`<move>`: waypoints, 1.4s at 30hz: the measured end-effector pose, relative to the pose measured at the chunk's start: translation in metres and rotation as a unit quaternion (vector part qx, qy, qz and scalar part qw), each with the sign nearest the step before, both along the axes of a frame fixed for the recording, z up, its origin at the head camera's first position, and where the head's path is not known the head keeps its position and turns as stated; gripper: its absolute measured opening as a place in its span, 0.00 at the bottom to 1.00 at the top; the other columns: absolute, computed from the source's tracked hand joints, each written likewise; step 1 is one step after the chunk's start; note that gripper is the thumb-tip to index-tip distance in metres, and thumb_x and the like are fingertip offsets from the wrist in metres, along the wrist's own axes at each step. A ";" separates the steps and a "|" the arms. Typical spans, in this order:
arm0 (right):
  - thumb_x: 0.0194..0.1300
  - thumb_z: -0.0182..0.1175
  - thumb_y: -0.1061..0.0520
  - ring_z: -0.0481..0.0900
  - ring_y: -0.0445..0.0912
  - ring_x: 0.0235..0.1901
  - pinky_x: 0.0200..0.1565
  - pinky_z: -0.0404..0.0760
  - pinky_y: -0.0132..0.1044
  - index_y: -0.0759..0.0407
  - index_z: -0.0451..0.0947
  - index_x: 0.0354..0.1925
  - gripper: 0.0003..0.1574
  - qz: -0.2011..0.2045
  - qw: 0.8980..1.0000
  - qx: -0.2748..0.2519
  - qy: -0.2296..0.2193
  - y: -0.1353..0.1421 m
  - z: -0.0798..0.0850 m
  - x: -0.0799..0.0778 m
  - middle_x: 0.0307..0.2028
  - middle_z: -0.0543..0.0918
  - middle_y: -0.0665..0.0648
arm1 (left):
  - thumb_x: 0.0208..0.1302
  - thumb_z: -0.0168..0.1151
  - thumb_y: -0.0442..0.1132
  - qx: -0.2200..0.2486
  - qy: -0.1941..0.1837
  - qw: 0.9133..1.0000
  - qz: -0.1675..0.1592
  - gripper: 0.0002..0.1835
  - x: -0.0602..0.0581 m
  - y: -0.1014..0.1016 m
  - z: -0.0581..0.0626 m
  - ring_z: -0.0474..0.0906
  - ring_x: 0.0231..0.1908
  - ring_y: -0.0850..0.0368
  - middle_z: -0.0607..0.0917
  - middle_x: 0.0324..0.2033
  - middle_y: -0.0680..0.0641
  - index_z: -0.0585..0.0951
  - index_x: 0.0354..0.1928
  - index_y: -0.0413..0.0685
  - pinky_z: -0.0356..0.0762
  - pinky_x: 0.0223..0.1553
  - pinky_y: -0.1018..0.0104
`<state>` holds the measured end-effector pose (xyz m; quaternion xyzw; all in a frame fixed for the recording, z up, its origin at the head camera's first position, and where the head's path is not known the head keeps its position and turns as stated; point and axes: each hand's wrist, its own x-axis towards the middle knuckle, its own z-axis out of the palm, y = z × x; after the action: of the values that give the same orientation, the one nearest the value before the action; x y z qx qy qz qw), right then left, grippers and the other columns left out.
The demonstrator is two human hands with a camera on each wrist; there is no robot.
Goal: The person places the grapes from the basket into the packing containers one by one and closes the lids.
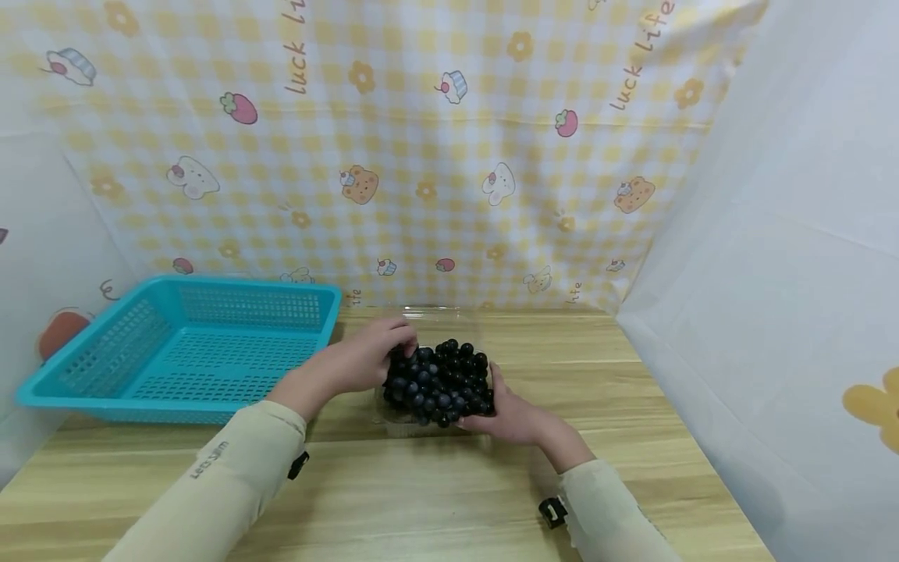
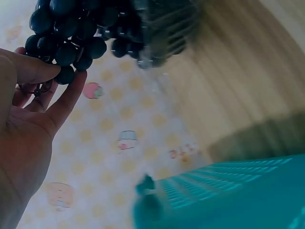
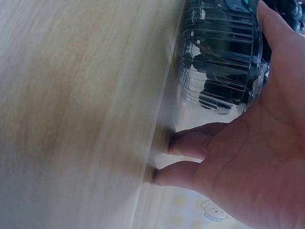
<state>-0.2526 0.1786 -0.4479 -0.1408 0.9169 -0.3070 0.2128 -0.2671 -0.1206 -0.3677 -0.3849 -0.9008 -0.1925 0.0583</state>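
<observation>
A bunch of dark grapes (image 1: 442, 384) fills a clear plastic box (image 1: 402, 428) on the table, and its grapes rise above the rim. At the bunch's left end my left hand (image 1: 375, 351) pinches the stem; the left wrist view shows thumb and fingers closed around the stem among the grapes (image 2: 66, 53), which hang beside the box. My right hand (image 1: 507, 415) is at the box's right end. In the right wrist view, its thumb lies along the rim of the ribbed box (image 3: 219, 62), while its other fingers (image 3: 178, 174) extend down to the tabletop.
A turquoise plastic basket (image 1: 232, 405) with perforated walls stands left of the box. Behind the wooden table (image 1: 435, 499) hangs a yellow checked cloth (image 1: 421, 140) with cartoon prints. White sheeting (image 1: 772, 297) borders the right side.
</observation>
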 end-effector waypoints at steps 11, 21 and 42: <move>0.66 0.67 0.24 0.59 0.71 0.80 0.80 0.61 0.62 0.55 0.18 0.85 0.84 -0.004 1.000 0.008 -0.006 0.000 -0.003 -0.002 0.82 0.47 0.79 | 0.62 0.53 0.15 0.008 -0.047 0.998 0.029 0.19 -0.006 -0.008 -0.022 0.69 0.38 0.55 0.73 0.38 0.52 0.72 0.38 0.50 0.72 0.39 0.64; 0.66 0.67 0.25 0.60 0.71 0.80 0.80 0.62 0.62 0.56 0.18 0.85 0.84 -0.004 1.000 0.008 -0.007 0.000 -0.003 -0.001 0.82 0.48 0.79 | 0.64 0.70 0.25 -0.084 -0.093 0.990 0.058 0.16 -0.003 -0.009 -0.027 0.68 0.31 0.58 0.75 0.28 0.53 0.73 0.32 0.52 0.69 0.35 0.64; 0.66 0.68 0.28 0.60 0.72 0.79 0.80 0.61 0.62 0.58 0.19 0.85 0.83 0.000 1.000 0.008 0.000 0.000 -0.001 0.000 0.81 0.50 0.80 | 0.64 0.73 0.58 -0.142 -0.140 0.976 0.088 0.22 0.031 0.005 -0.023 0.66 0.24 0.60 0.73 0.23 0.54 0.79 0.30 0.48 0.69 0.29 0.63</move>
<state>-0.2527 0.1782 -0.4485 -0.1393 0.9192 -0.2996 0.2143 -0.2361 -0.1152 -0.3909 -0.2774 -0.9485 -0.1091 -0.1070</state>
